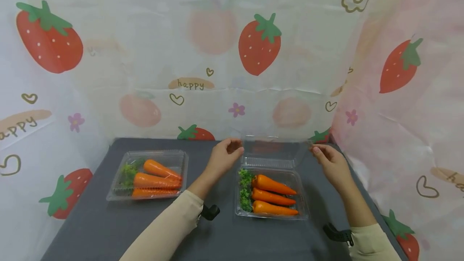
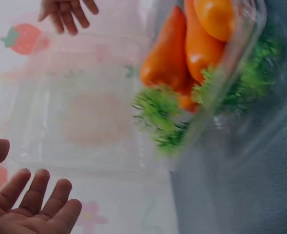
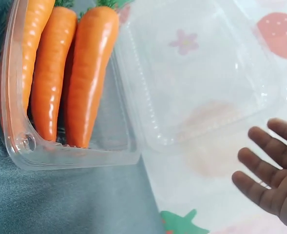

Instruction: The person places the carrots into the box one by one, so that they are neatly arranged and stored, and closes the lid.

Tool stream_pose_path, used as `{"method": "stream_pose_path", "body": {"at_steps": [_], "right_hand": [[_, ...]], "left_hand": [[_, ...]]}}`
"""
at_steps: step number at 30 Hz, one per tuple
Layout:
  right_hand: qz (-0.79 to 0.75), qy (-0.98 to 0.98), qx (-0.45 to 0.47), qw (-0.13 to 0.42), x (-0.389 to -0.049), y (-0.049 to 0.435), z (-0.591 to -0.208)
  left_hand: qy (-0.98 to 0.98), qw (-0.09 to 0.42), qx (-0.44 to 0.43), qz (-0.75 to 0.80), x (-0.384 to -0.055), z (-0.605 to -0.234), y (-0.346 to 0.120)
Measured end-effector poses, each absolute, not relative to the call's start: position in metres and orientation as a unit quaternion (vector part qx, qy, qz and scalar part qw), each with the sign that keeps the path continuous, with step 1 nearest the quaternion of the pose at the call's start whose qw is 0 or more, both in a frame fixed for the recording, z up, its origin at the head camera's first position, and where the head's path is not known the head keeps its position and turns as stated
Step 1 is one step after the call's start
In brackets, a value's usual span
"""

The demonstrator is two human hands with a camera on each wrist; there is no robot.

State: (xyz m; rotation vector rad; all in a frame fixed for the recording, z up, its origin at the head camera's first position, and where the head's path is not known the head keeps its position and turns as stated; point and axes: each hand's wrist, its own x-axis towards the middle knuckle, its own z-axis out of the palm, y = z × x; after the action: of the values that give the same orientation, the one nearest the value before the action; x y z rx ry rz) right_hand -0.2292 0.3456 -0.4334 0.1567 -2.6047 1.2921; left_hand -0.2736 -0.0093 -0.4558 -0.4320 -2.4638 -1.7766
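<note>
An open clear plastic box (image 1: pixel 272 216) on the dark table holds three orange carrots (image 1: pixel 273 196) with green tops. Its hinged lid (image 1: pixel 275 152) stands up at the far side. My left hand (image 1: pixel 232 150) hovers at the lid's left edge and my right hand (image 1: pixel 320 154) at its right edge. Both have relaxed, spread fingers and hold nothing. The left wrist view shows the left hand (image 2: pixel 31 204) a little off the lid (image 2: pixel 85 112), beside the carrots (image 2: pixel 182 53). The right wrist view shows the right hand (image 3: pixel 270 180) apart from the lid (image 3: pixel 201 73), with the carrots (image 3: pixel 60 73) in the box (image 3: pixel 75 158).
A second clear box (image 1: pixel 148 176), closed and holding three carrots, sits at the table's left. The grey table (image 1: pixel 224 237) is walled at the back and both sides by a strawberry-print curtain (image 1: pixel 203 83).
</note>
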Motion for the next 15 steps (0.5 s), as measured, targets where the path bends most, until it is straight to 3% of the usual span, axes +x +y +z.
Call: {"method": "stream_pose_path", "body": {"at_steps": [8, 15], "right_hand": [[0.410, -0.908, 0.034, 0.083, -0.203, 0.345, -0.423], [0.382, -0.919, 0.030, 0.090, -0.179, 0.345, -0.424]], "left_hand": [[-0.806, 0.058, -0.158, -0.568, -0.245, -0.440, -0.013], [-0.809, 0.063, -0.154, -0.564, -0.221, -0.446, -0.012]]}}
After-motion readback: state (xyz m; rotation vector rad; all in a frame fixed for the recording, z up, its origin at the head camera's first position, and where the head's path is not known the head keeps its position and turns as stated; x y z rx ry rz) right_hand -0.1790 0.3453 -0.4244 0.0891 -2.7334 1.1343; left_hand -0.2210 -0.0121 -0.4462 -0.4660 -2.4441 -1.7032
